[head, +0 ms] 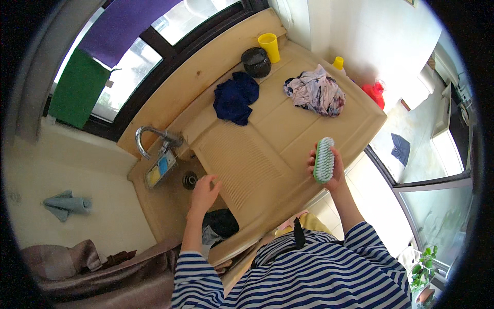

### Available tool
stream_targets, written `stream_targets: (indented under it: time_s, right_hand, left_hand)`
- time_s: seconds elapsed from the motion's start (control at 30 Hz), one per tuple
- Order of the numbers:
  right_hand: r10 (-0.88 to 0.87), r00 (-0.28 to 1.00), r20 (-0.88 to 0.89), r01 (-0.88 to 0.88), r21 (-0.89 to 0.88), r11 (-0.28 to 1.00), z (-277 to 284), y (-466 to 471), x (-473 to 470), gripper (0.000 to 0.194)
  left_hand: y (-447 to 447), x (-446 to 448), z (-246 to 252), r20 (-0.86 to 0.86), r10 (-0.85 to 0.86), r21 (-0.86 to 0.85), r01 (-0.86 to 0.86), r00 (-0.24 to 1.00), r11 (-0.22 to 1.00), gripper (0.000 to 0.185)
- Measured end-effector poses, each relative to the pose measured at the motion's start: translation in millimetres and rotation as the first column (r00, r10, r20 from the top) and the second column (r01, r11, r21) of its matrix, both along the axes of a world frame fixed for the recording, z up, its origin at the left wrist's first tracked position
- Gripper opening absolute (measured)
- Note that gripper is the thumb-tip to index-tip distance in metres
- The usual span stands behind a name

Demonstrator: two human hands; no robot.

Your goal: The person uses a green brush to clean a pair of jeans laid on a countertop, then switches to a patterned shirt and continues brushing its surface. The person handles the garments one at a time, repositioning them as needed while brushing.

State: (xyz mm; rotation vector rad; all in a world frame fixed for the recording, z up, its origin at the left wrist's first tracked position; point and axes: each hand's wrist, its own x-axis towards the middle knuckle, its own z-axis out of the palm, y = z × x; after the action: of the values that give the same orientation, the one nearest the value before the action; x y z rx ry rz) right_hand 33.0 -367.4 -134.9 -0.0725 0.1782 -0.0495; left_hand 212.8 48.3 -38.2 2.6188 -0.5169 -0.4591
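My right hand (336, 170) grips a green scrub brush (324, 160) with its pale bristles turned up, above the right front part of the laundry sink's counter (281, 193). My left hand (206, 191) holds nothing, its fingers bent and slightly apart, over the right side of the sink basin (173, 208). Beside it lies the ribbed washboard surface (239, 162). Under my left forearm, dark cloth (222, 223) and grey cloth (209, 236) lie in the basin. Behind the washboard is a crumpled navy cloth (235, 98). A bunched pink patterned garment (316, 92) sits farther right.
A chrome faucet (144, 143) arches beside a caddy with sponges (160, 169). At the back stand a dark pot (256, 62) and a yellow cup (270, 47). A yellow-capped bottle (338, 63) and a red container (374, 94) are beyond the counter's right edge.
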Motion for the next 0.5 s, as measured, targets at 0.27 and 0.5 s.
stream_targets:
  time_s: [0.27, 0.5]
  right_hand:
    - [-0.029, 0.999, -0.029, 0.023, -0.185, 0.982, 2.3, -7.3, -7.3, 0.066]
    - [-0.02, 1.0, -0.018, 0.016, -0.156, 0.988, -4.8, -1.8, -8.2, 0.07]
  left_hand:
    - [-180.6, 77.4, -33.0, 0.202, -0.245, -0.229, 0.289, 0.948, 0.929, 0.041]
    - [-219.9, 186.5, -101.8, 0.357, -0.168, 0.135, 0.128, 0.919, 0.983, 0.061]
